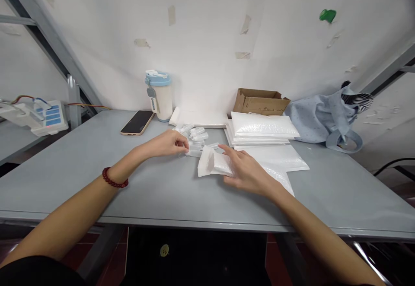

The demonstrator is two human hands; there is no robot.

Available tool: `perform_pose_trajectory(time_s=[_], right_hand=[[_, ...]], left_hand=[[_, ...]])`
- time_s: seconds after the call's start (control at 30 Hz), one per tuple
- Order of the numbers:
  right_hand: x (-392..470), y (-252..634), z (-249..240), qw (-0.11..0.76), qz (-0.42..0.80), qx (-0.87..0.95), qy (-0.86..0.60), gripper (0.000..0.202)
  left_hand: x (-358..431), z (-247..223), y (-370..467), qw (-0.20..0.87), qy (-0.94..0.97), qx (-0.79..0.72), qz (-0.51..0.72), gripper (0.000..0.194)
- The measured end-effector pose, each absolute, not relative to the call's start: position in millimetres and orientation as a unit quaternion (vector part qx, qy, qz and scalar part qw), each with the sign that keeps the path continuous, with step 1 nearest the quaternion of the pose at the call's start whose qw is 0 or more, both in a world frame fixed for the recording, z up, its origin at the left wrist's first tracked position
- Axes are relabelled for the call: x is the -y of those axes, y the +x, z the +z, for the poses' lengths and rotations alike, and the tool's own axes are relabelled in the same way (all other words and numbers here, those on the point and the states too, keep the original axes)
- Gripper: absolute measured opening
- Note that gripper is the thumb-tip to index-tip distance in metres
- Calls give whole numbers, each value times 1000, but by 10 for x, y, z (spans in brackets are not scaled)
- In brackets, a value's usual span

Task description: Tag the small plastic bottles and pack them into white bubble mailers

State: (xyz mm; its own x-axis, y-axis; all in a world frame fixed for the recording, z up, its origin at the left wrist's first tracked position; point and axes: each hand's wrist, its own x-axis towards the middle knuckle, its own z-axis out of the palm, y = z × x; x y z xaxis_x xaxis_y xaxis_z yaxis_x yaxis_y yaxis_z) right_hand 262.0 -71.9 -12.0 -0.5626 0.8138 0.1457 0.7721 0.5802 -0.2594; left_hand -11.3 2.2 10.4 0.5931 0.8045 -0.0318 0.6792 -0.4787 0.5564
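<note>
My right hand (244,170) is wrapped round a white bubble mailer (221,164). The mailer's mouth gapes and faces left, close above the table. At the left edge of a small pile of clear and whitish plastic pieces (198,135), my left hand (170,142) has its fingers curled in a pinch; what lies between the fingertips is too small to make out. A red bead bracelet (113,179) circles the left wrist. To the right, partly behind my right hand, more white bubble mailers (264,125) are stacked and spread on the table.
On the grey table (155,191), a phone (138,122) lies left of a blue-lidded cup (162,98). A flat white stack (201,117) lies along the wall. Behind the mailers stands an open cardboard box (261,101), with a light blue cloth bag (319,115) to its right.
</note>
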Motion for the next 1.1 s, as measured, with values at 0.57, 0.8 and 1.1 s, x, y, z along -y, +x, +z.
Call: perform_pose_trajectory(time_s=[0.57,0.8,1.1], right_hand=[[674,2655,-113,163,78,859,-479,70],[683,2646,-105,151,86,858,-483,71],[730,2565,-129,136,86,875,-457,74]], left_hand=[[-29,151,-185,280,850,-439,83,19],[-37,338,-332,336,820,-454,95,26],[221,122,53,272,880,-368,126,22]])
